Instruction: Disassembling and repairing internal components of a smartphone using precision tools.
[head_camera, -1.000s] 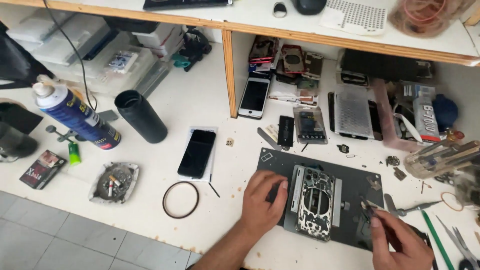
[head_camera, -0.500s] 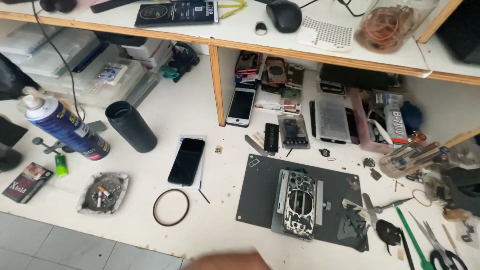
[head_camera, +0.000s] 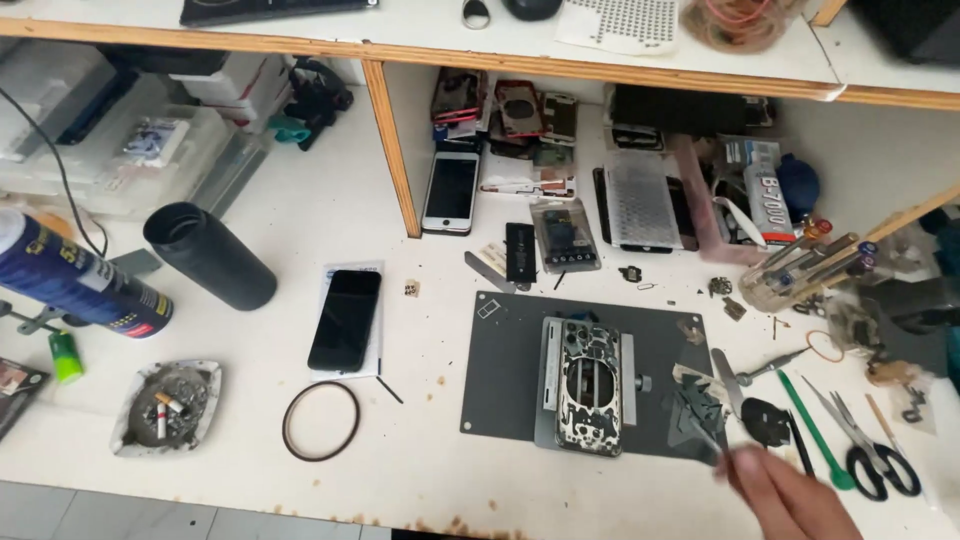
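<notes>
A stripped phone back housing (head_camera: 588, 385) lies clamped in a metal holder on a dark grey work mat (head_camera: 500, 370). My right hand (head_camera: 795, 495) enters at the lower right corner, just off the mat's right end. Its fingers are pinched on a thin metal tool (head_camera: 712, 440) whose tip points at a small pile of dark fragments (head_camera: 700, 402) on the mat. My left hand is out of view.
A black phone (head_camera: 345, 318), a black rubber ring (head_camera: 320, 420), an ashtray (head_camera: 165, 405), a black cylinder (head_camera: 210, 255) and a spray can (head_camera: 80, 285) lie to the left. Scissors (head_camera: 870, 455), a green tool (head_camera: 812, 420) and small parts crowd the right. A wooden shelf post (head_camera: 393, 150) stands behind.
My left hand, which rested on the mat beside the holder, has pulled back out of view. My right hand dropped out of sight, then came back at the lower right.
</notes>
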